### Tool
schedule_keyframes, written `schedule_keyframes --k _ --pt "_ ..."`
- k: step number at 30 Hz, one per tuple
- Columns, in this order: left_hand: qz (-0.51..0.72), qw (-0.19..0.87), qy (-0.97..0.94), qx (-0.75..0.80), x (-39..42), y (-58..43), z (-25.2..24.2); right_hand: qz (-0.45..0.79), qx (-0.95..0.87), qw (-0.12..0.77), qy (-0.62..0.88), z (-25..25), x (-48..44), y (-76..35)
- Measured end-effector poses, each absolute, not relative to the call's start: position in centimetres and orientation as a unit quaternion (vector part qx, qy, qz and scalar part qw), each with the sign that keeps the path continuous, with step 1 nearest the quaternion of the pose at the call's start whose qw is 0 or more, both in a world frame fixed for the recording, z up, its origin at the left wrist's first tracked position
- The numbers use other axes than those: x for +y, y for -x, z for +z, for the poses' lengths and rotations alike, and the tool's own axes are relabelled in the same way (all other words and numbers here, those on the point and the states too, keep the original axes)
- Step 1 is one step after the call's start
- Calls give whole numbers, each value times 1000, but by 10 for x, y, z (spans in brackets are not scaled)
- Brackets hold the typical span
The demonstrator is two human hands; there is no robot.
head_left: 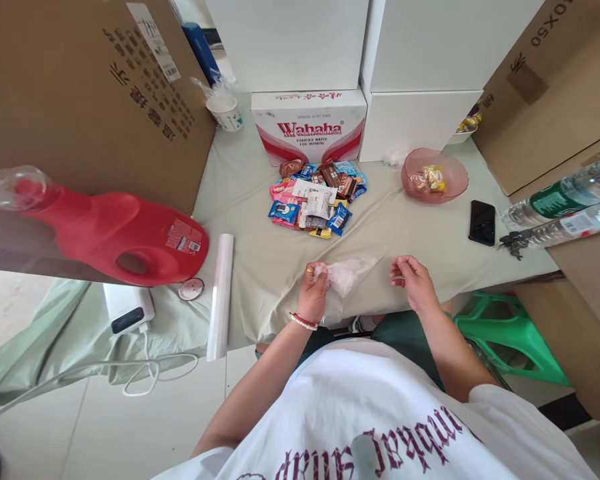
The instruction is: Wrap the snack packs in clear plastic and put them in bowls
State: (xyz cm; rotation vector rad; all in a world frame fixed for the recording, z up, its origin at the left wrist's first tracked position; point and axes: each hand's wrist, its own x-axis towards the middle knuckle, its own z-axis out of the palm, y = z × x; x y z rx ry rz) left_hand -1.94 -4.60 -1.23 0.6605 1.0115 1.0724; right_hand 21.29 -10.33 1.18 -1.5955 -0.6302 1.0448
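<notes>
My left hand [314, 290] is closed around a crumpled clear plastic bag [347, 275], its loose end stretching to the right over the table. To the right of that end, my right hand [415, 279] has its fingers curled in; what they pinch, if anything, is too small to make out. Beyond both hands lies a pile of wrapped snacks [314, 200] in blue, pink, brown and white packets. A pink translucent bowl [434, 177] at the back right holds a few wrapped snacks.
A Wahaha carton [310, 127] stands behind the pile. On the left are a red jug [125, 233], a roll of clear film [221, 297] and a white power bank [129, 308]. A black phone [482, 223] and plastic bottles [560, 200] lie right, above a green stool [510, 337].
</notes>
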Motion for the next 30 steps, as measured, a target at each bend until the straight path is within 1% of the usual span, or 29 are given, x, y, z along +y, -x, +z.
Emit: schedule_keyframes --k 3,6,11,16,20,22,26,28,30 --pt "475 697 -310 438 -53 14 -8 494 -315 462 666 7 -101 -199" --pt "460 714 -320 419 -58 12 -10 524 -332 439 650 0 -95 -181" --pt "493 668 -316 459 -52 28 -21 532 -289 479 636 -2 -87 -180" --pt "530 642 -299 466 -42 45 -15 516 -256 494 651 6 -92 -199" --pt "503 630 -336 487 -43 43 -6 481 -240 525 660 9 -97 -203" --pt "467 662 -329 484 -44 38 -1 473 -237 532 661 10 -99 -204" --pt "353 791 -201 457 -33 20 9 462 -227 538 667 11 -103 -211" --pt "312 824 -194 432 -16 0 17 452 -222 544 671 10 -108 -217" --pt "308 835 -218 402 13 -29 28 441 -214 549 677 8 -115 -223"
